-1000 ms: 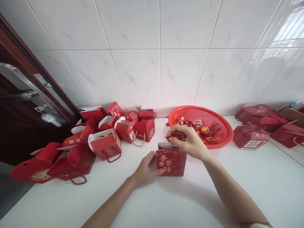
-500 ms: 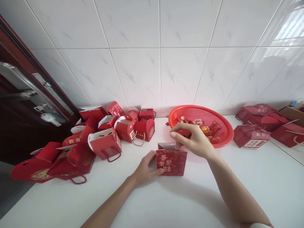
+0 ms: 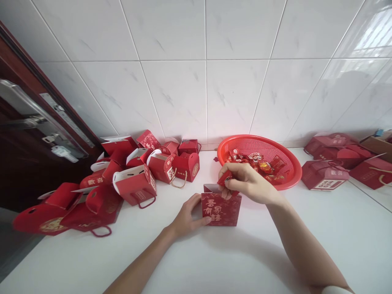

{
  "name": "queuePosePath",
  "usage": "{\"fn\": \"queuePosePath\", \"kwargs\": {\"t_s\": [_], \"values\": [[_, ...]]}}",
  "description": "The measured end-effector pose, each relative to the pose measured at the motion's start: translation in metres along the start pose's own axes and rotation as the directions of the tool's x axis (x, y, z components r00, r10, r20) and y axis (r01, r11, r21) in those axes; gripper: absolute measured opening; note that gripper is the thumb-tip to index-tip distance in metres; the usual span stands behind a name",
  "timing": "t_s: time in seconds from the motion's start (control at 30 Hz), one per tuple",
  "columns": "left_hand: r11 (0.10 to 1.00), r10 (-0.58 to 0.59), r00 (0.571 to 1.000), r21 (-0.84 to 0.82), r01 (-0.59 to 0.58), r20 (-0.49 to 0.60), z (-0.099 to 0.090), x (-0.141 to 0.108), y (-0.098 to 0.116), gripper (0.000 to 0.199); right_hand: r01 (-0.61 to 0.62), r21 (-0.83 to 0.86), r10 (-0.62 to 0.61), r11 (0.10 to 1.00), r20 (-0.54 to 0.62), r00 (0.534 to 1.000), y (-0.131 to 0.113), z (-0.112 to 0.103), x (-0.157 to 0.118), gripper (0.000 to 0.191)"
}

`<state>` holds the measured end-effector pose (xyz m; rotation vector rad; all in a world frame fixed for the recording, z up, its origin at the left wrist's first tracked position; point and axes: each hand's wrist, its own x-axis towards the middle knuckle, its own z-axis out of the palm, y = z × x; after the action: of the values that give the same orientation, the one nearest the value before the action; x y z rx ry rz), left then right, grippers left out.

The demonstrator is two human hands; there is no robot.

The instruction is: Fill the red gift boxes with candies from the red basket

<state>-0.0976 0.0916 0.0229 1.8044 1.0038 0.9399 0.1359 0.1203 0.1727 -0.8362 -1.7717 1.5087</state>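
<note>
A red gift box point(image 3: 223, 211) with gold characters stands upright on the white tabletop, its top open. My left hand point(image 3: 190, 217) grips its left side, thumb on the front face and the other fingers behind. Just above the box's opening, my right hand point(image 3: 241, 183) pinches a small red-wrapped candy point(image 3: 225, 178) between thumb and fingers. Behind that hand, a red plastic basket point(image 3: 289, 157) holds several wrapped candies point(image 3: 265, 165). The inside of the box is mostly hidden from me.
Several red gift boxes point(image 3: 136, 185) crowd the left side, some with open tops and cord handles. More red boxes point(image 3: 325, 174) sit at the right beside a brown carton point(image 3: 378, 146). A tiled wall point(image 3: 174, 94) closes the back; a dark door point(image 3: 24, 163) with keys is at far left.
My right hand has lowered slightly from in front of the basket toward the box opening, and the red candy in its fingers now shows. My left hand and the box stay put.
</note>
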Motion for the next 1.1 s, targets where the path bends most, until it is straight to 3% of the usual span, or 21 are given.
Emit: {"fn": "queuePosePath", "kwargs": {"t_s": [0.1,0.27,0.8,0.97,1.1], "values": [[1.0,0.014,1.0,-0.014,-0.014,-0.003,0.0,0.001,-0.001,0.044,0.073,-0.22,-0.067,0.973,0.035,0.997,0.001,0.002,0.0,0.011],[1.0,0.021,1.0,-0.004,-0.022,-0.013,-0.002,0.001,-0.004,0.045,0.171,-0.456,-0.226,0.873,-0.068,0.972,0.007,0.003,0.004,0.015],[1.0,0.01,1.0,-0.008,-0.011,-0.021,-0.001,0.0,-0.006,0.044,0.165,-0.464,-0.197,0.87,-0.021,0.98,0.009,0.003,0.003,0.013],[0.993,0.106,0.994,0.046,-0.104,-0.027,0.0,-0.001,-0.004,0.039,0.188,-0.488,-0.249,0.852,-0.061,0.967,0.006,-0.002,0.001,0.012],[0.951,0.278,0.959,0.153,-0.268,-0.053,0.0,-0.003,-0.009,0.045,0.215,-0.528,-0.313,0.822,-0.102,0.944,0.001,-0.007,-0.004,0.011]]}}
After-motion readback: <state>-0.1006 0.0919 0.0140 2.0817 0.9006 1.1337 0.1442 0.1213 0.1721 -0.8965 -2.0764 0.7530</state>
